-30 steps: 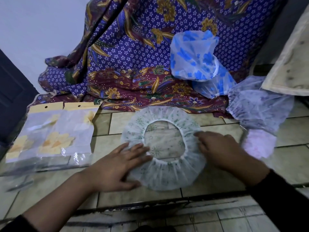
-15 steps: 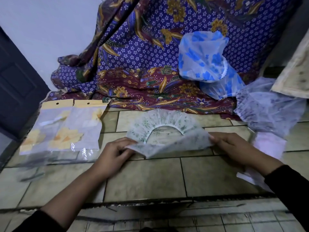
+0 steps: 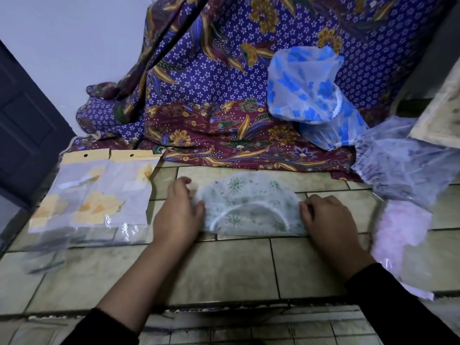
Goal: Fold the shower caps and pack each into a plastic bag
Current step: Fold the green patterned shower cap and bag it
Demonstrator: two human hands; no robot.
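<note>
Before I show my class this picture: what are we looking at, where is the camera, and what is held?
There is no machine here: a person works with bare hands, and the single camera sits on their head, looking down. The left hand and right hand each hold one end of a translucent white shower cap with green print, folded into a half-circle on the tiled floor. To the left lie clear plastic bags holding yellow-flowered caps; a loose blue-flowered cap waits behind on patterned cloth.

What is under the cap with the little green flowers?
The tiled floor: the folded green-flowered cap lies flat on it. The left hand and right hand cover its ends, hiding what is beneath.
</note>
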